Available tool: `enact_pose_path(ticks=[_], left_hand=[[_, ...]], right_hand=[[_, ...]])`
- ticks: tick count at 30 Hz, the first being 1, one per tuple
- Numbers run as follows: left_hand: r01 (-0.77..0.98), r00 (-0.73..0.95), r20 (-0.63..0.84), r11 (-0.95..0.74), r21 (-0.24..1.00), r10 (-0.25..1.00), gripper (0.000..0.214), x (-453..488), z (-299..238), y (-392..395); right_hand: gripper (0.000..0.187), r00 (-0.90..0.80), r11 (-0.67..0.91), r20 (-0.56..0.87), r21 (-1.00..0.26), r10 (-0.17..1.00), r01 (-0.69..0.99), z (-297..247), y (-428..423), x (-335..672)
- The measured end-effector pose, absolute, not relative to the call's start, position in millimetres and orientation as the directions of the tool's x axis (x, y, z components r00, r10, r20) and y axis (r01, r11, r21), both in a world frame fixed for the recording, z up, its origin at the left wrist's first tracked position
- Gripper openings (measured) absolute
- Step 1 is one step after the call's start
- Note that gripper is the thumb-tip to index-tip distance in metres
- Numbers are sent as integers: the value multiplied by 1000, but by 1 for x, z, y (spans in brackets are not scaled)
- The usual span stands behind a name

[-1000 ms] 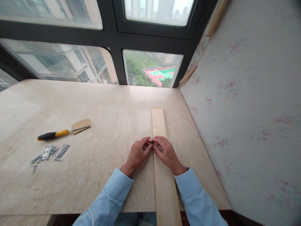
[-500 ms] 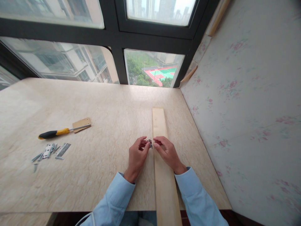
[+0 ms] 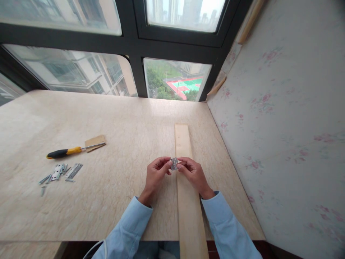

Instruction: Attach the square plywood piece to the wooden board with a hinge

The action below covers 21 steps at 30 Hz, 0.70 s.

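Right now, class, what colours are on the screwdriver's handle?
The handle is black and yellow; the head view shows it best.

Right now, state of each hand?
Left hand: closed, pinching the metal hinge by its left edge.
Right hand: closed, pinching the same hinge's right edge.

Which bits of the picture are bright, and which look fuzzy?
Head view: the black-framed glass pane at top centre is brightest, and the beige marbled tabletop shines at its far edge; head view: the white floral wallpaper looks fuzzy at far right, and the silver metal hinge in the fingers is too tiny for detail.
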<state>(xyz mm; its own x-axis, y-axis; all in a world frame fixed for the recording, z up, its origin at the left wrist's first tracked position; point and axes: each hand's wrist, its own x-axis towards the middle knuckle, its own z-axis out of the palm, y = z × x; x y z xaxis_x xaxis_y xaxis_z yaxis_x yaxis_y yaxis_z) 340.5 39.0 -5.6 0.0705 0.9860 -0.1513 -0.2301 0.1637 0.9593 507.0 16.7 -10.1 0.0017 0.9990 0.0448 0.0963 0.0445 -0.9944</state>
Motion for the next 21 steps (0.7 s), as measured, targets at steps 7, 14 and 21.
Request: enact_pose_path(ticks=[7, 14, 21], left_hand=[[-317, 136, -209, 243, 917, 968, 40, 338, -11, 42], [-290, 202, -244, 296, 910, 948, 46, 337, -10, 43], [-168, 256, -266, 313, 935, 929, 46, 337, -9, 51]], right_hand=[[31, 4, 34, 34, -993, 999, 109, -10, 16, 506], [30, 9, 55, 57, -986, 998, 158, -9, 15, 506], [20, 151, 134, 184, -947, 971, 291, -9, 15, 511]])
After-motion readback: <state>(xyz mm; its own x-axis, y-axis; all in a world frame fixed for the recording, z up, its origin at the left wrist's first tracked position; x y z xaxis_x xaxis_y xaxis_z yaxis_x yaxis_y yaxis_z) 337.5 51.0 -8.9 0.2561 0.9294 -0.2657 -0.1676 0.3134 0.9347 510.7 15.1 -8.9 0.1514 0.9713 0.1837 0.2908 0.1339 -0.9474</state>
